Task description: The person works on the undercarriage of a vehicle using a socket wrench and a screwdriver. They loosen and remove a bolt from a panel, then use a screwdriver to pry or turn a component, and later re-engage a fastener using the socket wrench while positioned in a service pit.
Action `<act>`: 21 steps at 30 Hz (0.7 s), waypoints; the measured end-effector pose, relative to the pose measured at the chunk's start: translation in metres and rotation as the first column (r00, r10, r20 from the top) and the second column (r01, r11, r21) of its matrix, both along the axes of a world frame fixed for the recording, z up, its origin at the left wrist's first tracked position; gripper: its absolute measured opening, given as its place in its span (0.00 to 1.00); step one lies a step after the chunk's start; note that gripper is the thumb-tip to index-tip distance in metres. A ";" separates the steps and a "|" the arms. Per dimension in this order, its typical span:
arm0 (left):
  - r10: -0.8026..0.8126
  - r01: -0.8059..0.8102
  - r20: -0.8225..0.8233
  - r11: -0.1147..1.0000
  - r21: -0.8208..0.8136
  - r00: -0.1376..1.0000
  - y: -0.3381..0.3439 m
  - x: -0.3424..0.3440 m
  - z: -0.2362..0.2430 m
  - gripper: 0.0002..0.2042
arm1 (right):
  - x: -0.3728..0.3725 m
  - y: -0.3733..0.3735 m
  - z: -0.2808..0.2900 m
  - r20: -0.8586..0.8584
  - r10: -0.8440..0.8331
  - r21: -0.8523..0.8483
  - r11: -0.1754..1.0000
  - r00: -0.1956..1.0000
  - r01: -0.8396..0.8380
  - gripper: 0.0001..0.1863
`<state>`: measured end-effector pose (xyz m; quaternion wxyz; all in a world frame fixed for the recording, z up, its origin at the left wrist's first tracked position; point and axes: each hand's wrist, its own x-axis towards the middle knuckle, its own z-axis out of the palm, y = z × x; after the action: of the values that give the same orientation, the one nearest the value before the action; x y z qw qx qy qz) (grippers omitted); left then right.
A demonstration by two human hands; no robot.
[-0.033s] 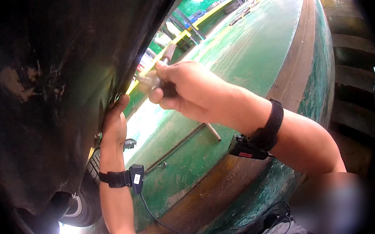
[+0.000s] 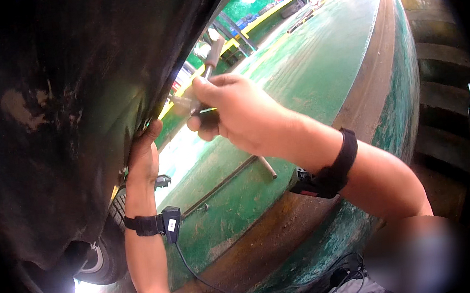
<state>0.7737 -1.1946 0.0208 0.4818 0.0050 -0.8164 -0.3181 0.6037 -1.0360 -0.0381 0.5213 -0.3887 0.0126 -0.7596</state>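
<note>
My right hand [image 2: 224,106] is closed round a blurred metal hand tool [image 2: 205,69] with a cylindrical handle, angled upward beside the edge of a dark vehicle underbody [image 2: 65,131]. My left hand [image 2: 145,155] is raised against that underbody's edge, just below and left of the tool; its thumb shows, while its other fingers are hidden. Straps with small black boxes are on both forearms, and a cable runs from the left one.
A wheel [image 2: 104,263] shows low left. An L-shaped metal bar [image 2: 239,169] lies on the green surface [image 2: 321,59] below my hands. Brown curved edging and dark steps [image 2: 440,83] are at right. Yellow-edged shelving [image 2: 269,14] holds assorted items in the background.
My right wrist has turned slightly, and the tool's handle has swung a little up and to the right. My left hand has hardly moved.
</note>
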 end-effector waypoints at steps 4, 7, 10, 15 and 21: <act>-0.031 0.031 -0.073 1.000 0.000 0.997 0.017 -0.004 -0.004 0.37 | 0.012 0.007 0.003 -0.226 -0.535 -0.123 0.845 0.814 0.521 0.16; 0.030 -0.032 -0.040 0.998 -0.052 0.999 0.006 -0.001 0.000 0.42 | 0.002 0.002 0.010 0.015 -0.097 0.026 0.995 0.995 0.097 0.16; 0.094 -0.091 0.039 0.993 -0.079 0.995 0.002 0.004 0.001 0.46 | 0.002 0.008 0.012 0.144 0.091 0.063 0.993 0.985 -0.101 0.15; 0.040 -0.041 0.046 0.999 0.022 0.998 -0.006 0.007 0.000 0.43 | 0.001 0.012 0.003 -0.054 -0.024 -0.080 0.997 0.998 0.020 0.10; 0.017 -0.015 0.034 0.998 -0.059 0.999 0.009 -0.001 0.000 0.43 | 0.001 -0.003 -0.010 -0.398 -0.881 -0.510 0.444 0.256 0.737 0.11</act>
<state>0.7730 -1.1854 0.0211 0.4703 0.0028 -0.8335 -0.2900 0.6045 -1.0391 -0.0481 -0.0296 -0.6039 0.2963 -0.7394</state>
